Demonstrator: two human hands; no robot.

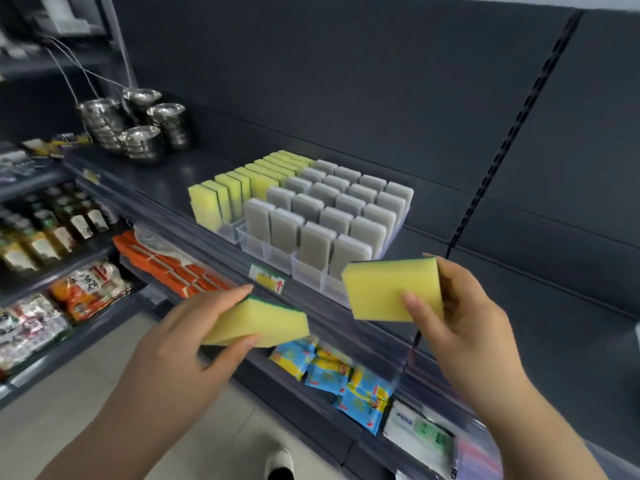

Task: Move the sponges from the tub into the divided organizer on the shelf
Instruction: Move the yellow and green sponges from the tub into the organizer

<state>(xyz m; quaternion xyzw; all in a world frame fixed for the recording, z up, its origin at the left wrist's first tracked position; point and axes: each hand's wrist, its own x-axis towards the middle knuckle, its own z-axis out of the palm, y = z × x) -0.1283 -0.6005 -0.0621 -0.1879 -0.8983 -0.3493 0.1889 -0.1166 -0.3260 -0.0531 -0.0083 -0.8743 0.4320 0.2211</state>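
Two hands, one yellow sponge each, in front of the shelf organizer.

Left hand [194, 327] grips the left sponge [263, 323]: thumb on the near edge, fingers [239, 292] curled over the far green side, sponge tilted, low, in front of the shelf [166, 174] lip. Right hand [460, 313] clamps the right sponge [384, 289], thumb on the yellow face and the other fingers behind, held up at the front right corner of the clear divided organizer [277, 251]; touching it or not, cannot tell. The organizer sits on the shelf, holding grey sponges [332, 216] upright in four rows and yellow-green sponges [235, 192] in the left row. Stacked steel bowls [145, 129] stand further left on the same shelf. Blue packets [332, 372] lie on the lower shelf.
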